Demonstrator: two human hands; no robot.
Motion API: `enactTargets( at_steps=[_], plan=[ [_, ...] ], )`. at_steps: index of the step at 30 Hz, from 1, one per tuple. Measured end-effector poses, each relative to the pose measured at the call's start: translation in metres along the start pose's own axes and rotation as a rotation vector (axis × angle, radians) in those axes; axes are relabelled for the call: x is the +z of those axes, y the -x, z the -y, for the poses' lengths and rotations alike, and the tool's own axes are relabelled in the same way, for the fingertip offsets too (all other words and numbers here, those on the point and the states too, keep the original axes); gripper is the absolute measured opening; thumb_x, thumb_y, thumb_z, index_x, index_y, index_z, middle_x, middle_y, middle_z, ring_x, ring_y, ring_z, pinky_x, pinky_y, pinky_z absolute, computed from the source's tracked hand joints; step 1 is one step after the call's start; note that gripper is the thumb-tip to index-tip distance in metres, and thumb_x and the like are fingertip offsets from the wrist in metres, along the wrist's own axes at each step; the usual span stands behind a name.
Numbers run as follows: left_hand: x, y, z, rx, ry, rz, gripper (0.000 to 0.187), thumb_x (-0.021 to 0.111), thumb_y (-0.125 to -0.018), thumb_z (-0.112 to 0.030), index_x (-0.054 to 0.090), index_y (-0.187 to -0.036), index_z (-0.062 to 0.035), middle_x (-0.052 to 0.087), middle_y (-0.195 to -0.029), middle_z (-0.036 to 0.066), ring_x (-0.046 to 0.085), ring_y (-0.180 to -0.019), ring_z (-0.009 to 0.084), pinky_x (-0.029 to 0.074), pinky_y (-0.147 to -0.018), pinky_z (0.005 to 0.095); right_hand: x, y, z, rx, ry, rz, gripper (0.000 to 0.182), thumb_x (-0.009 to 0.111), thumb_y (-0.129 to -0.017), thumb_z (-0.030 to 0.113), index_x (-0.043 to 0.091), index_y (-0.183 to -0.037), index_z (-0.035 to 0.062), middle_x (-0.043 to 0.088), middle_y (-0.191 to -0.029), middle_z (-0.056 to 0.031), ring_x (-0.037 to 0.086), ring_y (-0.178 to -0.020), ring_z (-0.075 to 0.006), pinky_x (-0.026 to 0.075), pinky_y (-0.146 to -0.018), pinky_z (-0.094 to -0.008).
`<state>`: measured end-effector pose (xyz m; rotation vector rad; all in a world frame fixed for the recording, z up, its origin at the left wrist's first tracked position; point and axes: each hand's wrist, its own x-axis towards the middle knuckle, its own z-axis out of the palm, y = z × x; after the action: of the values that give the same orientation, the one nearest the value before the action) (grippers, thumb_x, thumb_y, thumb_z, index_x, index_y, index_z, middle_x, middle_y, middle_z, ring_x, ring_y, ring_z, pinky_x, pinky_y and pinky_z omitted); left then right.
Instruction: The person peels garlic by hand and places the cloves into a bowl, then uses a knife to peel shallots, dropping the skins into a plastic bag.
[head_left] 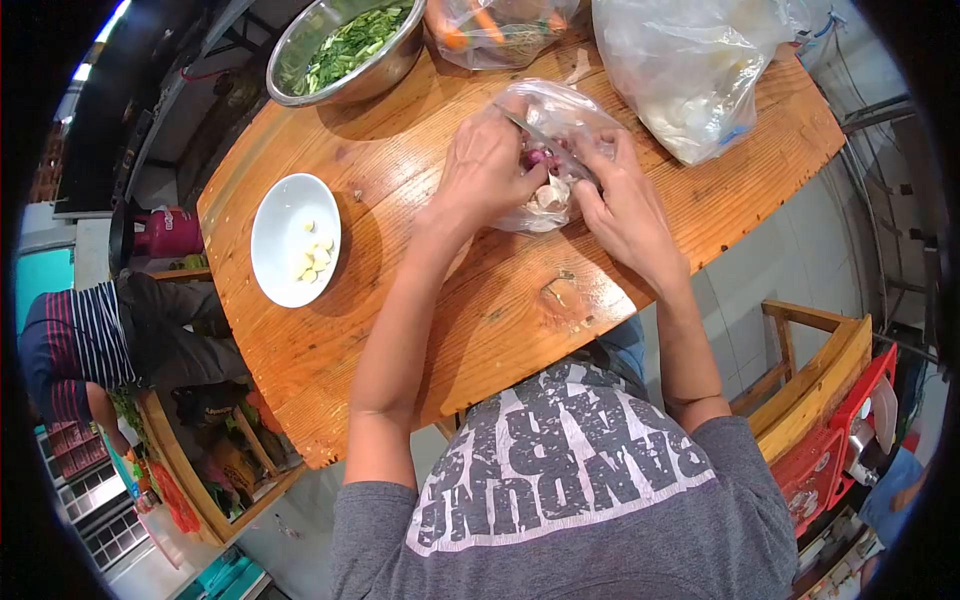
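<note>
A clear plastic bag (545, 222) lies open on the wooden table, with small purple-red shallots (537, 158) and white garlic (551, 194) inside. My left hand (488, 160) is at the bag's left side, its fingers curled in at the opening by the shallots; what they hold is hidden. My right hand (622, 205) is on the bag's right side, thumb and fingers closed around a knife. The knife's blade (540, 137) points up and left over the shallots. Left of my hands, a white bowl (275, 245) holds several peeled garlic cloves (315, 258).
A metal bowl of chopped greens (400, 62) stands at the table's back left. Behind my hands are a bag of carrots (487, 28) and a large plastic bag (690, 75). A person in a striped shirt (85, 338) is at the left; a wooden chair (820, 380) is at the right.
</note>
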<state>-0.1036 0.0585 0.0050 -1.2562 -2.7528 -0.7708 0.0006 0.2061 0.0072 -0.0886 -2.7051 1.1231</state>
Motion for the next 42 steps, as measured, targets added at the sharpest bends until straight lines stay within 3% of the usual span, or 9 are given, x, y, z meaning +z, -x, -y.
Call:
enactTargets(
  at_steps=[3, 9, 11, 14, 17, 27, 30, 36, 42],
  plan=[
    [0.011, 0.001, 0.001, -0.032, 0.134, -0.154, 0.028, 0.068, -0.071, -0.017, 0.052, -0.085, 0.0001, 0.058, -0.084, 0.017, 0.055, -0.082, 0.0352, 0.043, -0.076, 0.042, 0.005, 0.0, -0.008, -0.019, 0.006, -0.088, 0.05, 0.05, -0.08, 0.01, 0.039, -0.127, -0.0038, 0.043, -0.118, -0.0243, 0.054, -0.096, -0.0442, 0.044, -0.086, -0.0456],
    [0.022, 0.005, 0.003, 0.044, -0.067, -0.268, 0.02, 0.065, -0.077, -0.018, 0.063, -0.092, -0.0049, 0.056, -0.085, 0.015, 0.054, -0.084, 0.0322, 0.044, -0.073, 0.0409, 0.005, 0.0, -0.02, -0.078, -0.131, -0.125, 0.054, 0.049, -0.08, 0.008, 0.035, -0.13, -0.0052, 0.049, -0.116, -0.0264, 0.054, -0.098, -0.0423, 0.04, -0.089, -0.0435],
    [0.021, 0.005, 0.001, 0.02, -0.055, -0.236, 0.02, 0.064, -0.077, -0.018, 0.064, -0.092, -0.0049, 0.057, -0.087, 0.015, 0.054, -0.086, 0.0322, 0.044, -0.075, 0.0406, 0.011, -0.001, -0.031, -0.122, -0.198, -0.138, 0.057, 0.048, -0.079, 0.006, 0.033, -0.133, -0.004, 0.055, -0.11, -0.0266, 0.056, -0.092, -0.0404, 0.043, -0.085, -0.0426],
    [0.026, 0.003, 0.0, 0.014, -0.048, -0.241, 0.02, 0.064, -0.076, -0.018, 0.063, -0.091, -0.0041, 0.057, -0.088, 0.015, 0.054, -0.087, 0.0325, 0.044, -0.076, 0.0408, 0.002, 0.0, -0.011, 0.057, -0.374, -0.031, 0.062, 0.048, -0.077, 0.005, 0.03, -0.136, -0.0023, 0.062, -0.095, -0.0251, 0.06, -0.081, -0.0382, 0.046, -0.077, -0.0418],
    [0.023, 0.001, -0.005, -0.011, -0.055, -0.193, 0.019, 0.063, -0.074, -0.017, 0.062, -0.087, -0.0033, 0.058, -0.086, 0.015, 0.054, -0.087, 0.0308, 0.042, -0.081, 0.0407, 0.007, 0.001, -0.01, 0.003, -0.297, -0.074, 0.065, 0.048, -0.076, 0.006, 0.027, -0.138, -0.0007, 0.063, -0.087, -0.0243, 0.061, -0.073, -0.0389, 0.047, -0.069, -0.0432],
    [0.016, 0.005, -0.005, 0.03, 0.055, -0.078, 0.02, 0.063, -0.07, -0.016, 0.059, -0.085, -0.0031, 0.061, -0.084, 0.014, 0.054, -0.09, 0.0297, 0.038, -0.084, 0.0403, 0.001, 0.008, -0.01, 0.05, -0.05, -0.044, 0.072, 0.051, -0.077, 0.007, 0.018, -0.14, -0.0007, 0.06, -0.086, -0.0268, 0.059, -0.074, -0.0444, 0.045, -0.067, -0.0478],
    [0.01, 0.005, -0.006, 0.023, 0.107, -0.006, 0.019, 0.062, -0.07, -0.014, 0.059, -0.084, -0.0025, 0.061, -0.083, 0.015, 0.055, -0.088, 0.0308, 0.04, -0.082, 0.0409, 0.002, 0.009, -0.014, -0.011, -0.052, -0.107, 0.072, 0.052, -0.076, 0.007, 0.019, -0.14, -0.0002, 0.059, -0.089, -0.0272, 0.059, -0.075, -0.0442, 0.045, -0.067, -0.0484],
    [-0.006, 0.007, -0.014, 0.071, 0.039, -0.202, 0.011, 0.06, -0.07, -0.008, 0.059, -0.08, -0.0019, 0.061, -0.079, 0.013, 0.059, -0.074, 0.0305, 0.047, -0.064, 0.0395, -0.002, 0.012, -0.01, 0.033, -0.116, -0.056, 0.075, 0.054, -0.074, 0.006, 0.019, -0.14, 0.0025, 0.06, -0.086, -0.0263, 0.06, -0.074, -0.0413, 0.046, -0.066, -0.0457],
    [0.009, 0.007, -0.003, -0.05, -0.232, -0.284, 0.017, 0.064, -0.076, -0.012, 0.065, -0.092, -0.0085, 0.063, -0.082, 0.009, 0.062, -0.072, 0.0284, 0.048, -0.06, 0.0391, -0.001, 0.013, -0.002, 0.035, -0.185, -0.055, 0.073, 0.057, -0.074, 0.006, 0.024, -0.139, 0.0049, 0.061, -0.087, -0.0245, 0.061, -0.07, -0.0371, 0.048, -0.065, -0.0423]
  ],
)
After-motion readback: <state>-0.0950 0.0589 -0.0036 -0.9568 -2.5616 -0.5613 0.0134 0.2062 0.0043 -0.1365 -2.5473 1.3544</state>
